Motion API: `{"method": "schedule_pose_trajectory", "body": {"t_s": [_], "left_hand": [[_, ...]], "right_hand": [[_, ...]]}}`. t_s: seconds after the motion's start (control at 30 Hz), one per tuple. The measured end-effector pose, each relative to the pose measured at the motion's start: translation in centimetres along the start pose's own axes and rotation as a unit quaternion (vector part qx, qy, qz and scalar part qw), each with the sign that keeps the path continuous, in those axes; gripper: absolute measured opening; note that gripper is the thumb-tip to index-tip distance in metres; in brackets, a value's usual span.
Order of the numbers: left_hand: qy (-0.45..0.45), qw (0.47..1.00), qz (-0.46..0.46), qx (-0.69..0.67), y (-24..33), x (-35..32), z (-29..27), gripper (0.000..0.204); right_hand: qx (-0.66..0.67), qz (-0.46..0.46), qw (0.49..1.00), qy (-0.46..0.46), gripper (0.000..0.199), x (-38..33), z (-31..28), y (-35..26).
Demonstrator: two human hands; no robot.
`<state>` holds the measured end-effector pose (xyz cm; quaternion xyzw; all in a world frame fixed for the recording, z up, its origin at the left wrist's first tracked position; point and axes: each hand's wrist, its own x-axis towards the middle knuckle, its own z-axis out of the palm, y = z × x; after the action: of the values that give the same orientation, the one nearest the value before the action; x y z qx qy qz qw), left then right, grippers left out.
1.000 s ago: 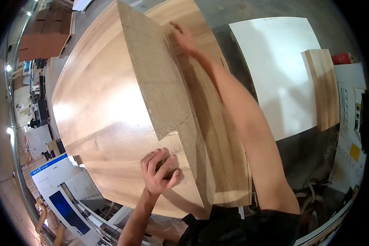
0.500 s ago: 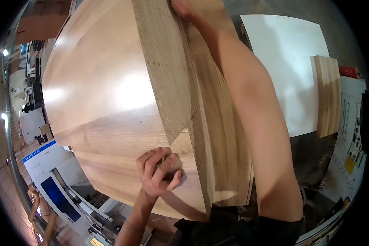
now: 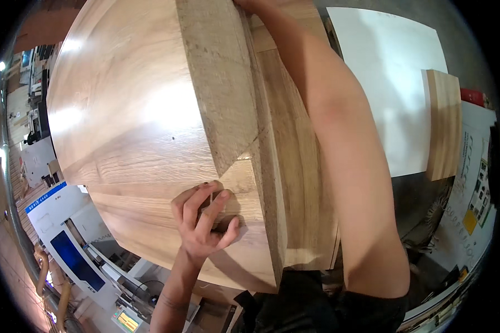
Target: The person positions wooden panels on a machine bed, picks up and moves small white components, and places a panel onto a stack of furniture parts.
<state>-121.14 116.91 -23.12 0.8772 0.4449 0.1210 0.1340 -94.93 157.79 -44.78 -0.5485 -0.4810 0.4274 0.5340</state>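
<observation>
A large glossy wood-grain board [image 3: 122, 94] lies at an angle over a second wood-grain board [image 3: 144, 208], its thick rough edge [image 3: 214, 77] facing right. My left hand [image 3: 203, 222] rests on the lower board, just below the pointed corner of that edge. Its fingers are bent and spread, thumb apart, with a dark shadow or reflection beneath the palm. My right hand [image 3: 249, 4] reaches to the far end of the rough edge. Most of it is cut off at the top of the view, with its fingers hidden. Further wood-grain boards [image 3: 297, 166] lie beneath my right forearm.
On the right is a white sheet [image 3: 389, 94] with a short wooden board [image 3: 443, 125] on its outer edge. A white machine [image 3: 75, 244] with a dark blue panel stands at the lower left. A corrugated hose [image 3: 433, 216] hangs at the lower right.
The whole view has shifted slightly, so the boards and surroundings sit higher and further left. My left hand stays on the lower board, and my right arm keeps nearly the same pose.
</observation>
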Motion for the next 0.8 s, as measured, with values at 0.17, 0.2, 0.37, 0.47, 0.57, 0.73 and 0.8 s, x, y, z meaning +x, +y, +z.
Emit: {"method": "schedule_pose_trajectory", "body": {"t_s": [0.17, 0.2, 0.37, 0.47, 0.57, 0.73, 0.8], "left_hand": [[-0.006, 0.999, 0.027, 0.019, -0.3, 0.1, 0.2, 0.047], [-0.005, 1.000, 0.023, 0.017, -0.3, 0.1, 0.3, 0.047], [-0.007, 0.999, 0.020, 0.026, -0.3, 0.2, 0.4, 0.047], [0.006, 1.000, 0.021, 0.017, -0.1, 0.1, 0.5, 0.048], [-0.003, 1.000, 0.023, 0.019, 0.0, -0.1, 0.5, 0.052], [-0.005, 1.000, 0.005, 0.013, 0.1, -0.2, 0.1, 0.051], [-0.010, 1.000, 0.004, 0.011, 0.1, 0.0, -0.2, 0.051]], "right_hand": [[0.034, 0.046, 0.998, 0.026, 0.070, -0.7, 0.0, 0.8], [0.030, 0.040, 0.998, 0.027, 0.070, -0.7, -0.1, 0.5], [0.019, 0.028, 0.999, 0.034, 0.068, -2.1, 0.1, -0.5], [0.017, 0.017, 0.999, 0.039, 0.068, -2.7, 0.2, -0.8], [0.022, 0.014, 0.999, 0.043, 0.067, -3.2, 0.2, -0.9], [0.014, 0.018, 0.998, 0.057, 0.066, -3.4, 0.4, -1.8], [0.009, 0.020, 0.998, 0.065, 0.066, -3.3, 0.4, -2.4]]}}
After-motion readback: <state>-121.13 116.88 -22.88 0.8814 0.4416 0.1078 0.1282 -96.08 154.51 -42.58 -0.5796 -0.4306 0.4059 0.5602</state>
